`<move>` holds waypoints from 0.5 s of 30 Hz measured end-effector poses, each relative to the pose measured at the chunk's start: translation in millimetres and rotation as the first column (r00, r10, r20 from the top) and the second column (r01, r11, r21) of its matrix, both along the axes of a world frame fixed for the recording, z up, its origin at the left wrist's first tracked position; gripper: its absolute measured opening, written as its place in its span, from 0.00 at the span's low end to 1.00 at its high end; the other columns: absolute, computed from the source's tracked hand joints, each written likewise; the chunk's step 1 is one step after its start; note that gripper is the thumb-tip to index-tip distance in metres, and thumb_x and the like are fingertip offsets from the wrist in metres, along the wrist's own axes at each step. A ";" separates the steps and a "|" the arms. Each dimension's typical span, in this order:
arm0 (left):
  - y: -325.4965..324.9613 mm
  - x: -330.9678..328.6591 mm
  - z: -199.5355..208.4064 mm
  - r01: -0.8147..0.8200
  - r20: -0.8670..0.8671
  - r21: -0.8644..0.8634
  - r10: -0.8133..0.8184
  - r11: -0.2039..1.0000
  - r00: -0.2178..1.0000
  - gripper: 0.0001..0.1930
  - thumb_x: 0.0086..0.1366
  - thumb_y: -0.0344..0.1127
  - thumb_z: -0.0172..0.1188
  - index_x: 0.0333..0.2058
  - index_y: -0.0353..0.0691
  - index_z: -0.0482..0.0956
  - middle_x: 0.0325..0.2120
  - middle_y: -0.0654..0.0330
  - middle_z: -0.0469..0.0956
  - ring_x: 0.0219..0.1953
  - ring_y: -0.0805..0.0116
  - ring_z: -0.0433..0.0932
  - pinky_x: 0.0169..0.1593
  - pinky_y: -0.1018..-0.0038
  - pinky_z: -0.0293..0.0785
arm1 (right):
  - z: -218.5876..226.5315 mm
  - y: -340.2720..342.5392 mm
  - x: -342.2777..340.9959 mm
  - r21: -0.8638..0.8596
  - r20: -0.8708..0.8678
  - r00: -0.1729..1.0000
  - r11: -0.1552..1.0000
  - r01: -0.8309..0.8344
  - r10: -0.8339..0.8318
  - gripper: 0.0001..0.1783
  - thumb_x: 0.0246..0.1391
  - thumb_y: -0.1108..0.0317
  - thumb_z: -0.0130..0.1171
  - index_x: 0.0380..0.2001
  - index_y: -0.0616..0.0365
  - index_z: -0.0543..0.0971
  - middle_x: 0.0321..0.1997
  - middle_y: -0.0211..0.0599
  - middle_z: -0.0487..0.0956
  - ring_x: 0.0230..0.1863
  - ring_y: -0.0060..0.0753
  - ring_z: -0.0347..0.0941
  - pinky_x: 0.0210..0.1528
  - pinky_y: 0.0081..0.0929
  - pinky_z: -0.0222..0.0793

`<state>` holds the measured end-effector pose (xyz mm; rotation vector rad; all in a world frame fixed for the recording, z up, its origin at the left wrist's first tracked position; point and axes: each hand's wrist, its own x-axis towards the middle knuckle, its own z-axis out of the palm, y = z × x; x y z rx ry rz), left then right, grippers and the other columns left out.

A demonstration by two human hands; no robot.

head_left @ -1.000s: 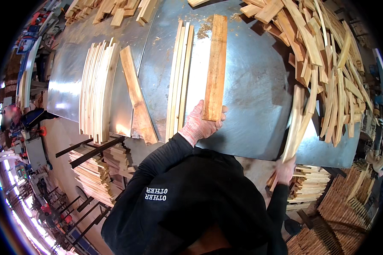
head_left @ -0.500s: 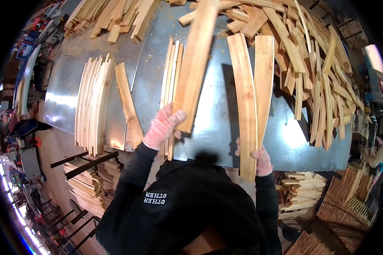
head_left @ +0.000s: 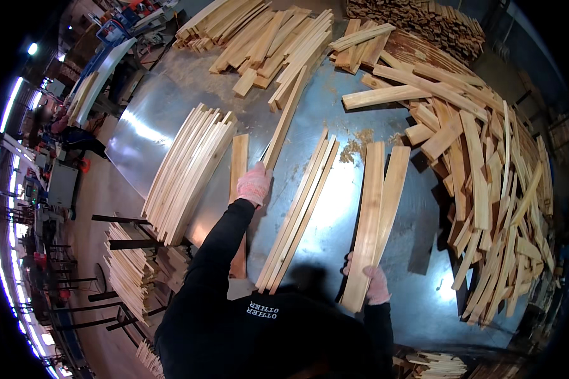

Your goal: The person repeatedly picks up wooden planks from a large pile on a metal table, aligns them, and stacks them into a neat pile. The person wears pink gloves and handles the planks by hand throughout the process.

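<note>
My gloved left hand (head_left: 254,184) is closed round the near end of a long wooden slat (head_left: 285,128), which stands on edge and reaches toward the far piles. Beside that hand a single flat slat (head_left: 239,165) lies on the metal table (head_left: 323,222). My gloved right hand (head_left: 374,284) grips the near ends of two pale wooden boards (head_left: 365,227), one partly over the other and fanned apart at the far end. Between my hands several narrow slats (head_left: 299,213) lie side by side on edge.
A neat row of curved slats (head_left: 188,174) stands at the table's left edge. Loose slats (head_left: 474,170) are heaped at the right, and more piles (head_left: 278,47) lie at the far side. Stacked slats (head_left: 129,271) rest on a rack below left.
My left hand has swung its slat left, away from the narrow slats, and turned it on edge toward the far pile. My right hand still holds its boards. The view has shifted.
</note>
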<state>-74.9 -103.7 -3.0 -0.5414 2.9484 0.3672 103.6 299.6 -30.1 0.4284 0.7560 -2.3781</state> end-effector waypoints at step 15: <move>169.6 118.1 40.9 -0.645 0.324 0.429 -0.559 -0.633 0.764 0.30 0.67 0.40 0.59 0.65 0.35 0.64 0.56 0.46 0.71 0.62 0.56 0.67 0.63 0.63 0.69 | 66.3 -57.5 -55.5 0.934 -0.033 0.966 0.353 -0.062 0.258 0.22 0.63 0.57 0.58 0.52 0.62 0.78 0.43 0.45 0.82 0.43 0.37 0.79 0.47 0.34 0.75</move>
